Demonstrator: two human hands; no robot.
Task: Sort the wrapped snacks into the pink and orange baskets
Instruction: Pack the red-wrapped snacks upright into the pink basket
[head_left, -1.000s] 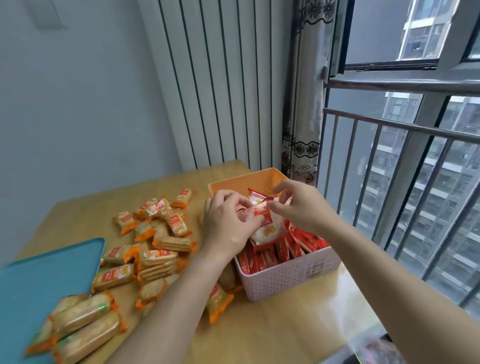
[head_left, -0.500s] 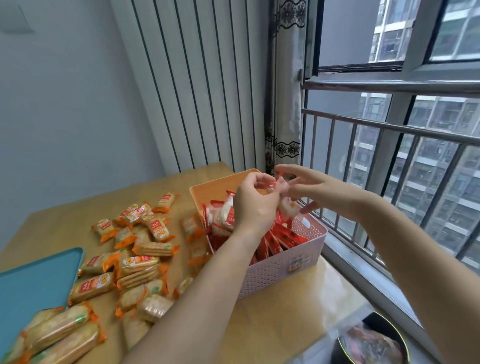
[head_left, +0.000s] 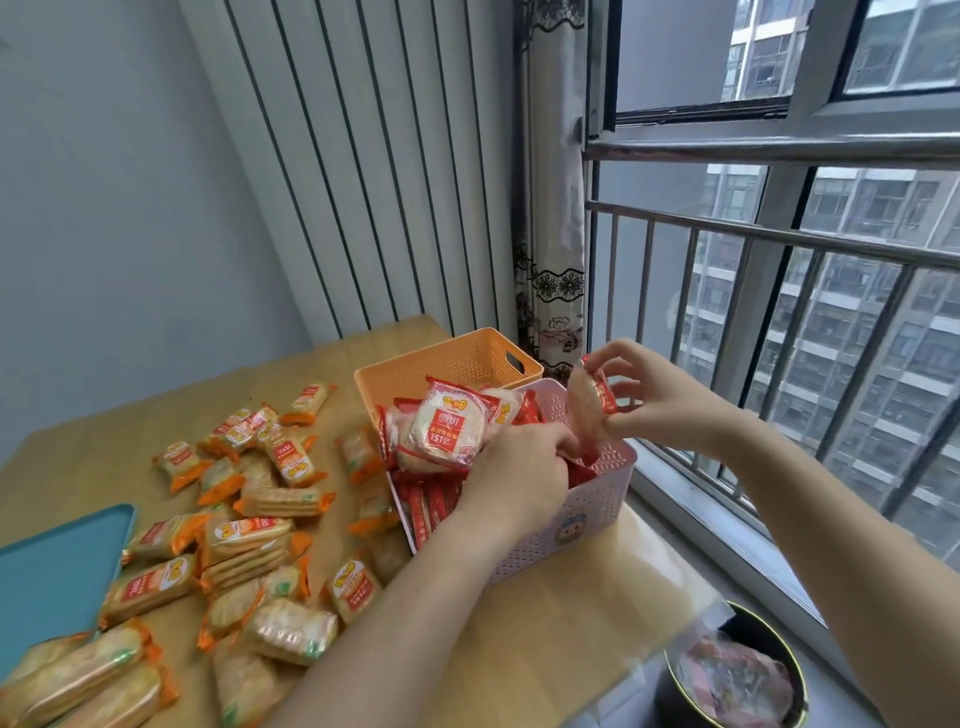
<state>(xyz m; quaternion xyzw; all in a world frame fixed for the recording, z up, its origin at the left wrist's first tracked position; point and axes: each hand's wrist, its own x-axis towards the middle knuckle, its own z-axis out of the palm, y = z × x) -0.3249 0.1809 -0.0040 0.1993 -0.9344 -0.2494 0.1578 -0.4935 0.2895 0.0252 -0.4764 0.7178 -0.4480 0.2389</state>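
A pink perforated basket stands at the table's right edge, packed with red-wrapped snacks. Behind it is an orange basket; what shows of its inside is bare. My right hand holds one round red-wrapped snack upright above the pink basket's far right corner. My left hand reaches down into the pink basket, fingers curled among the packets, beside a large round red-wrapped snack lying on top. Several orange-wrapped snacks lie scattered on the wooden table left of the baskets.
A teal tray lies at the left edge. A dark round tin with wrappers sits low at the right, beyond the table corner. Window bars and a curtain are close behind the baskets.
My left hand dropped from the held packet down into the pink basket. My right hand moved right, keeping the round red snack alone. The camera tilted right and closer.
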